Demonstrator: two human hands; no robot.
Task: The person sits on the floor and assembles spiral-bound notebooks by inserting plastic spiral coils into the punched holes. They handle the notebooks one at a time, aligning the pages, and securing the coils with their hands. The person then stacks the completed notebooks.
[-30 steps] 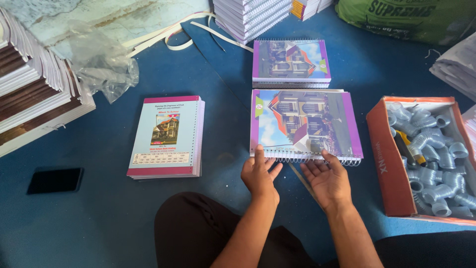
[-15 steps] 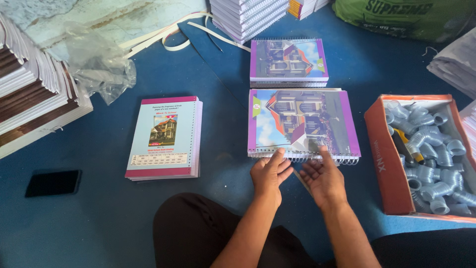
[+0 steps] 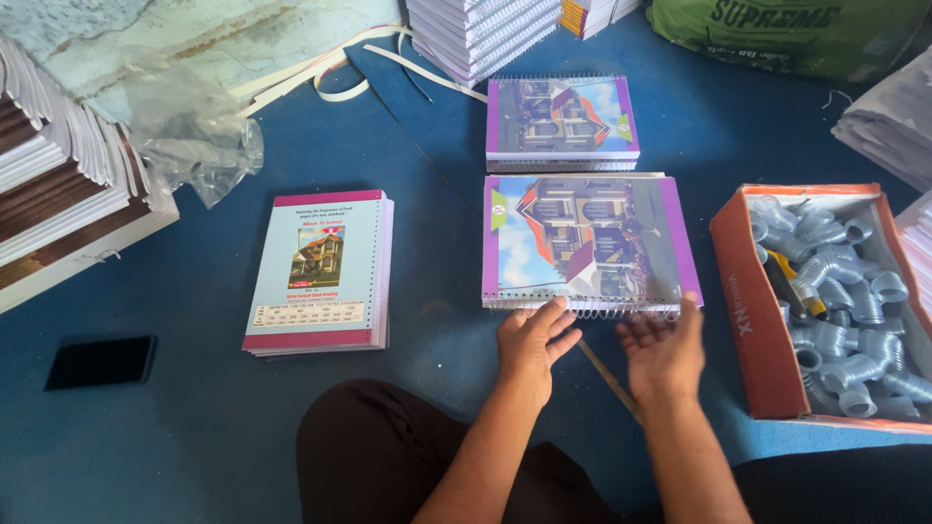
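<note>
A notebook with a purple-edged picture cover [image 3: 587, 241] lies flat on the blue floor before me, its wire spiral along the near edge. My left hand [image 3: 532, 342] rests its fingertips on that spiral at the left. My right hand [image 3: 663, 347] hovers at the spiral's right end, palm up, fingers spread, one fingertip touching the binding. Neither hand grips anything. A thin stick [image 3: 607, 376] lies on the floor between my hands.
A second purple notebook [image 3: 561, 118] lies just beyond. A stack of pink-edged books [image 3: 320, 270] sits left. An orange box [image 3: 752, 309] of coiled wire spirals [image 3: 840, 301] stands right. Black phone [image 3: 101, 361], book stacks [image 3: 58, 189], crumpled plastic [image 3: 189, 131], green sack [image 3: 796, 34].
Both hands slid slightly apart along the spiral edge; my right hand moved right and opened palm up. The notebook stayed in place.
</note>
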